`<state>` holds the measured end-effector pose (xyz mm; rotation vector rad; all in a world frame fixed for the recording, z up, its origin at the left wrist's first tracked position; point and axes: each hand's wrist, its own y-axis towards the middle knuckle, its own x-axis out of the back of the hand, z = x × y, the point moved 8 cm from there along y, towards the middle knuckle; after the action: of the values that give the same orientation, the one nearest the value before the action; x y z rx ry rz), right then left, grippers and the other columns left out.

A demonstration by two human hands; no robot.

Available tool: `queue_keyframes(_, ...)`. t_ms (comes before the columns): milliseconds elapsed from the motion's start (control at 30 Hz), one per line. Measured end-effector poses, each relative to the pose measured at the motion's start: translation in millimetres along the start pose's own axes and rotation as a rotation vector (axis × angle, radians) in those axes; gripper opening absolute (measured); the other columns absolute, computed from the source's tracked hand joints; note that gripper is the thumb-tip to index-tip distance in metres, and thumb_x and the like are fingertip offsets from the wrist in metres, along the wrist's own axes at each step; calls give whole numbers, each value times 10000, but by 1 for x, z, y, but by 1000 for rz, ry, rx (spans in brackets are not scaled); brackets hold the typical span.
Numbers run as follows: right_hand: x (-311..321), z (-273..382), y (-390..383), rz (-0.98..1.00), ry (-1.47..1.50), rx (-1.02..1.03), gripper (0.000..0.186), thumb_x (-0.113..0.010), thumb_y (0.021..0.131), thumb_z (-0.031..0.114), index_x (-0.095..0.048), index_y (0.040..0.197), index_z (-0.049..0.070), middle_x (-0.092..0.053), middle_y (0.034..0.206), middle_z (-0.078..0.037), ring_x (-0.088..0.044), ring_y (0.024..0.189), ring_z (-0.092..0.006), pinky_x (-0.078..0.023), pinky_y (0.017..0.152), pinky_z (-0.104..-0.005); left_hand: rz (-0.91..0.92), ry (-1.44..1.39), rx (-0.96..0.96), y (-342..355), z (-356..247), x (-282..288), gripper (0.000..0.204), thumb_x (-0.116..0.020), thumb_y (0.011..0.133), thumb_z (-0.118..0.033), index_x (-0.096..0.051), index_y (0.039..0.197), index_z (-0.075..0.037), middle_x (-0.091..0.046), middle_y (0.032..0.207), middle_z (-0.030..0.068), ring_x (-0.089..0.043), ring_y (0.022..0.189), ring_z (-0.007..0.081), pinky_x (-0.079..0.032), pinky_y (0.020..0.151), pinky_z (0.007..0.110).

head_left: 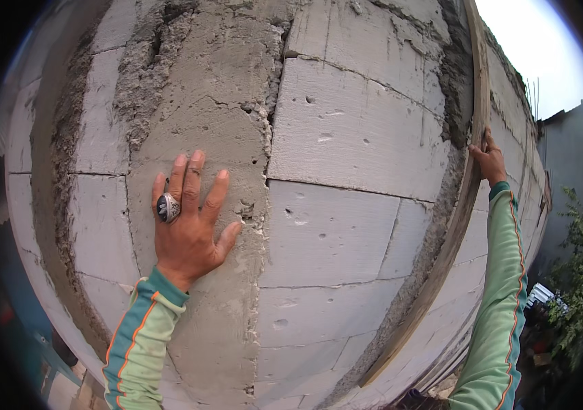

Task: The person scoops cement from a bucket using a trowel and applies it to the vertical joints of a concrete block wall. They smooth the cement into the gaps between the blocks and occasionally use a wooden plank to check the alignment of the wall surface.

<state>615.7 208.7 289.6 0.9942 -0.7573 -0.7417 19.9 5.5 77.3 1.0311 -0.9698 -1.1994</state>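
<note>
My left hand (191, 225) lies flat against a grey concrete column (216, 335), with its fingers spread and pointing up. A ring with a dark stone (168, 207) sits on one of its fingers. Over on the right, my right hand (491, 162) grips the edge of a long wooden board (480, 89), thumb toward me. The board stands upright along a rough mortar strip (452, 102) at the wall's corner and looks curved in this view. Part of my right fingers is hidden behind the board.
Pale block wall (363, 130) fills the space between the column and the board, with gaps at some joints. Another rough mortar strip (66, 184) runs down the left. Beyond the corner are a green bush (581, 273) and a grey building (571, 150).
</note>
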Motion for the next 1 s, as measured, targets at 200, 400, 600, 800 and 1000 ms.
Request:
queue_keyframes(200, -24, 15, -112, -31, 14, 148, 888, -743, 855, 202, -279, 1611, 171, -597, 1388, -243, -608, 1260, -367, -496, 1040, -415, -12, -9, 9, 2, -6, 0, 866, -776, 775, -439, -430, 1530, -196, -320, 1617, 194, -247, 1513, 393, -184, 1194, 599)
queue_keyframes(400, -54, 22, -209, 5, 187, 46, 918, -770, 822, 172, -297, 1609, 183, -612, 1374, -217, -623, 1235, -350, -487, 1066, -412, -1, 17, -9, 0, -2, 4, 849, -767, 785, -435, -438, 1528, -188, -317, 1617, 202, -246, 1511, 401, -181, 1195, 595)
queue_keyframes(600, -13, 3, -76, -57, 28, 91, 887, -751, 848, 244, -298, 1607, 172, -608, 1392, -224, -638, 1227, -330, -506, 1024, -398, 19, 10, -25, 2, -9, -2, 795, -731, 826, -401, -445, 1525, -156, -306, 1622, 214, -239, 1513, 410, -179, 1198, 578)
queue_keyframes(800, -34, 3, -118, 35, 37, 42, 878, -755, 863, 224, -293, 1606, 149, -582, 1433, -209, -622, 1255, -299, -502, 1038, -392, 19, 45, -40, 1, -6, 0, 822, -764, 793, -364, -451, 1521, -143, -315, 1623, 205, -244, 1517, 399, -183, 1207, 561)
queue_keyframes(1000, -53, -30, -214, 28, 192, 49, 880, -738, 875, 85, -282, 1622, 182, -614, 1395, -109, -615, 802, -101, -561, 770, -275, 21, 44, -23, 0, -8, -6, 852, -774, 768, -336, -439, 1531, -154, -311, 1631, 193, -230, 1532, 377, -162, 1223, 548)
